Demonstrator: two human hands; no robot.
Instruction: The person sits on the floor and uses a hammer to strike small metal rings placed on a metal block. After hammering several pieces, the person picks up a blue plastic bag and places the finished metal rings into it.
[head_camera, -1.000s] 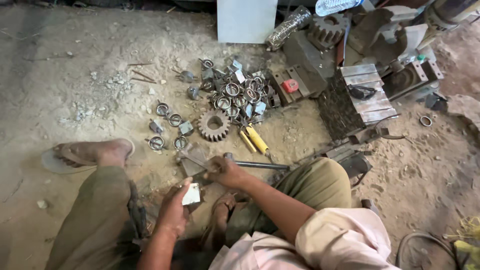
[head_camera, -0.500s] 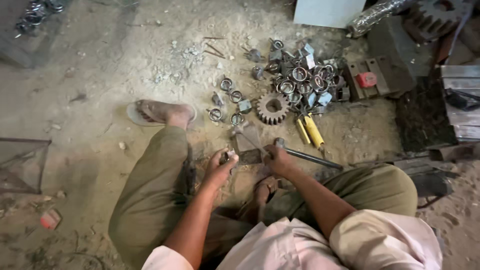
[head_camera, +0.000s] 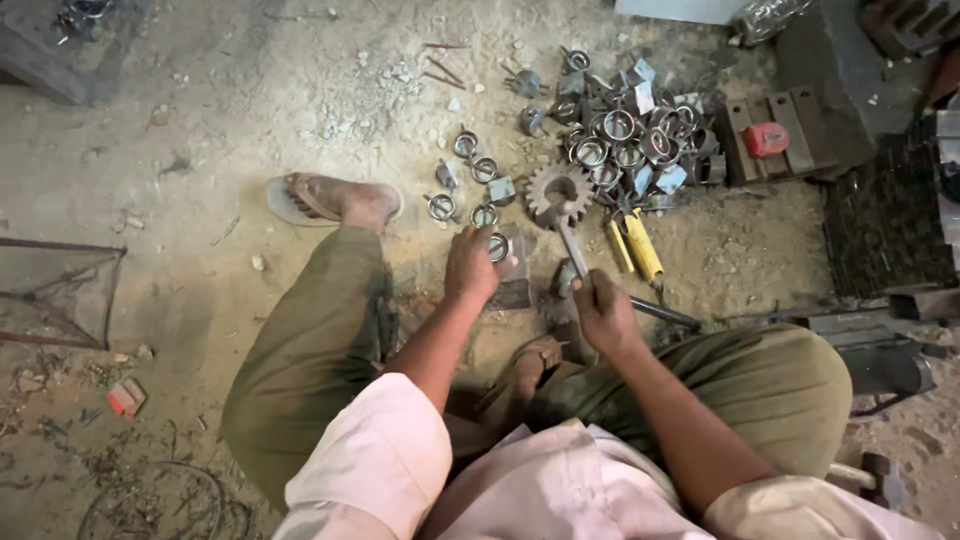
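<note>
I am squatting on a sandy floor. My left hand (head_camera: 472, 265) pinches a small metal ring (head_camera: 497, 246) and holds it on a flat metal block (head_camera: 513, 290) in front of me. My right hand (head_camera: 600, 310) grips the handle of a hammer (head_camera: 568, 232), whose head points away from me toward a toothed gear wheel (head_camera: 560, 188). Just beyond my left hand lie a few loose metal rings (head_camera: 470, 165).
A heap of metal rings and small square pieces (head_camera: 630, 135) lies beyond the gear. Two yellow-handled tools (head_camera: 640, 245) lie to the right. A metal bracket with a red part (head_camera: 765, 140), dark metal blocks (head_camera: 885, 225), a wire frame (head_camera: 55, 295) and my sandalled foot (head_camera: 335, 200) surround me.
The view has swung right and down. My left hand has reached forward with a ring onto the block. My right hand has raised the hammer so its head points toward the gear.
</note>
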